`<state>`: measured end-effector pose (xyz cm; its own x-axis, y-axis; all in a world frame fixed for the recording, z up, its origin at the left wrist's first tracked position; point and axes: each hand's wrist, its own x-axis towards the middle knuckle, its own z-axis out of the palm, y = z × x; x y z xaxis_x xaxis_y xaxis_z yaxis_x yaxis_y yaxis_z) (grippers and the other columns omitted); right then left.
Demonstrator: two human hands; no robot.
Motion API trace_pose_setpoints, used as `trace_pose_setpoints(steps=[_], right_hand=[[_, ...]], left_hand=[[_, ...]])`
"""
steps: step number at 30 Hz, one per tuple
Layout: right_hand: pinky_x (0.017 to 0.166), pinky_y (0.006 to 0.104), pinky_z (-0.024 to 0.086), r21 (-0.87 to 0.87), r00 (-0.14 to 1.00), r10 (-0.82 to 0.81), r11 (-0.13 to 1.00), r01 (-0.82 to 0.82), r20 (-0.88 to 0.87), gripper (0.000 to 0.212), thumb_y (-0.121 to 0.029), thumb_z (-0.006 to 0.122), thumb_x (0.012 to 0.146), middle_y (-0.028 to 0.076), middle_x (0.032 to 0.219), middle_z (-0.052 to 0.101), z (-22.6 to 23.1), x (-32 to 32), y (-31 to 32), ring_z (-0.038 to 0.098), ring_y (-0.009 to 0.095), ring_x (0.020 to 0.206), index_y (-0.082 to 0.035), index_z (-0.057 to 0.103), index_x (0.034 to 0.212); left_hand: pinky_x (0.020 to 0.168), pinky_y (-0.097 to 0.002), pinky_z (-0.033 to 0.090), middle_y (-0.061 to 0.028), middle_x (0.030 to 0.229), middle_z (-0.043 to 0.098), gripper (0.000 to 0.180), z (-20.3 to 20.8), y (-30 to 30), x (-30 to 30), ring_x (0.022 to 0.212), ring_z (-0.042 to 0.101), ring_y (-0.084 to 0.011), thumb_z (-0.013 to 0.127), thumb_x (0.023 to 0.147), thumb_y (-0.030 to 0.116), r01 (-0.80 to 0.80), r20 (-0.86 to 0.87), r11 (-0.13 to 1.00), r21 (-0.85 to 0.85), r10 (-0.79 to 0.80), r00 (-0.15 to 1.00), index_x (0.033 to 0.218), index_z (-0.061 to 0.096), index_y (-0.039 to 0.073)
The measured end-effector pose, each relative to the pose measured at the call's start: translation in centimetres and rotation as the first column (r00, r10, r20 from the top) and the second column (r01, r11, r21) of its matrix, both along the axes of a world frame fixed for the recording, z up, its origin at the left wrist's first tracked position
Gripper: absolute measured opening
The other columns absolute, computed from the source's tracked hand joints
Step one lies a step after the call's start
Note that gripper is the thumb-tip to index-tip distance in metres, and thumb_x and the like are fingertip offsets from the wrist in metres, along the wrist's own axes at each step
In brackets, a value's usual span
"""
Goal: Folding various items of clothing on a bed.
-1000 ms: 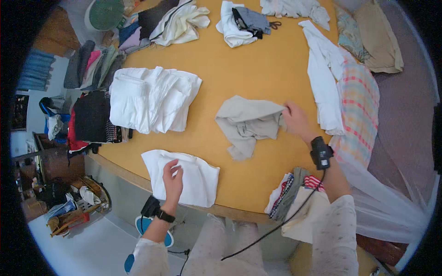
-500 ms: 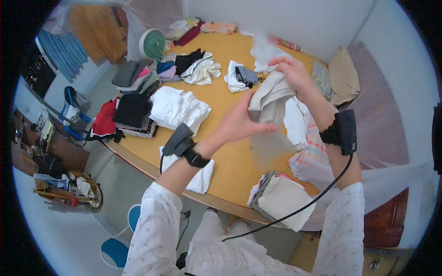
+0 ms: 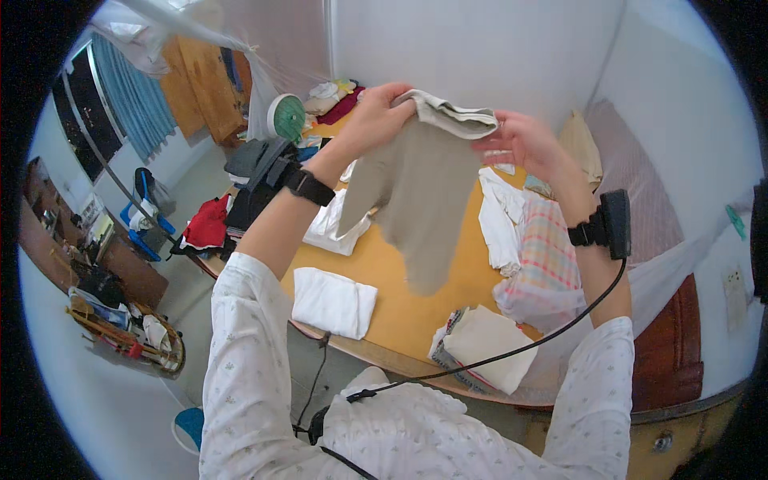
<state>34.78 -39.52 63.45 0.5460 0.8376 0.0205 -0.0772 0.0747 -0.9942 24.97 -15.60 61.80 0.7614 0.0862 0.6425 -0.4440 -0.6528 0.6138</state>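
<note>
A pair of grey-beige pants (image 3: 436, 192) hangs in front of me, waistband up, its two legs drooping over the bed and blurred by motion. My left hand (image 3: 380, 120) grips the left end of the waistband, the fingers closed over the cloth. At the band's other end, my right hand (image 3: 524, 144) pinches the edge between thumb and fingers; its fingertips are partly blurred. Below the pants, a folded white garment (image 3: 334, 302) lies near the bed's front edge. To its right sits a folded cream cloth (image 3: 490, 344) on a small stack.
Piled clothes, among them a red garment (image 3: 206, 224), line the left of the yellow-topped bed (image 3: 400, 346). A green fan (image 3: 288, 118) stands behind them. White garments (image 3: 500, 220) and a checked cloth (image 3: 550, 248) lie at right. A black cable (image 3: 480, 364) crosses before my body.
Both hands have risen and my left hand has moved up and left. The bunched pants have opened out and now hang down from the waistband. My view has tilted up.
</note>
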Motion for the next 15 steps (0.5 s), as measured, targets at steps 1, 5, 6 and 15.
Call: trace_pose_setpoints(steps=[1, 5, 6, 15], right_hand=[[0.084, 0.0362, 0.048, -0.114, 0.984, -0.052, 0.991, 0.072, 0.168, 0.048, -0.017, 0.055, 0.083, 0.015, 0.111, 0.055, -0.3, -0.4, -0.4, 0.057, 0.023, 0.098, -0.001, 0.039, 0.125], [0.095, 0.0400, 0.038, -0.213, 0.502, 0.009, 0.912, 0.350, 0.865, 0.079, -0.023, 0.072, 0.072, 0.015, 0.121, 0.047, -0.9, -1.6, -0.3, 0.048, 0.026, 0.111, -0.002, 0.027, 0.134], [0.094, 0.0377, 0.039, -0.157, 0.540, -0.026, 0.944, 0.289, 0.841, 0.097, -0.039, 0.077, 0.063, 0.020, 0.128, 0.040, -0.7, -2.2, 0.0, 0.042, 0.031, 0.116, 0.000, 0.026, 0.135], [0.076, 0.0242, 0.043, -0.300, 0.771, 0.184, 0.954, 0.009, 0.609, 0.031, -0.023, 0.067, 0.080, -0.001, 0.093, 0.060, 3.6, -4.1, 4.8, 0.054, 0.007, 0.085, -0.005, 0.060, 0.103]], left_hand=[[0.069, -0.0229, 0.043, -0.0013, 0.088, 0.061, 0.028, 0.7, -0.5, -0.1, 0.077, 0.053, -0.0079, 0.052, 0.084, 0.018, 0.030, -0.134, 0.998, -0.056, -0.037, 0.990, 0.105, 0.059, 0.001], [0.059, -0.0252, 0.042, -0.0037, 0.073, 0.061, 0.029, 0.5, -2.0, 0.5, 0.067, 0.052, -0.0097, 0.058, 0.083, 0.028, 0.185, -0.038, 0.982, 0.030, -0.184, 0.982, 0.096, 0.063, 0.002], [0.055, -0.0250, 0.040, -0.0010, 0.068, 0.059, 0.030, 0.6, -1.8, 0.5, 0.062, 0.049, -0.0074, 0.059, 0.083, 0.029, 0.170, -0.066, 0.980, 0.101, -0.164, 0.984, 0.094, 0.064, 0.002], [0.064, -0.0218, 0.044, 0.0008, 0.080, 0.059, 0.033, 4.2, -0.4, -6.0, 0.073, 0.053, -0.0059, 0.066, 0.080, 0.027, 0.190, -0.282, 0.982, 0.013, -0.179, 0.943, 0.096, 0.061, -0.001]])
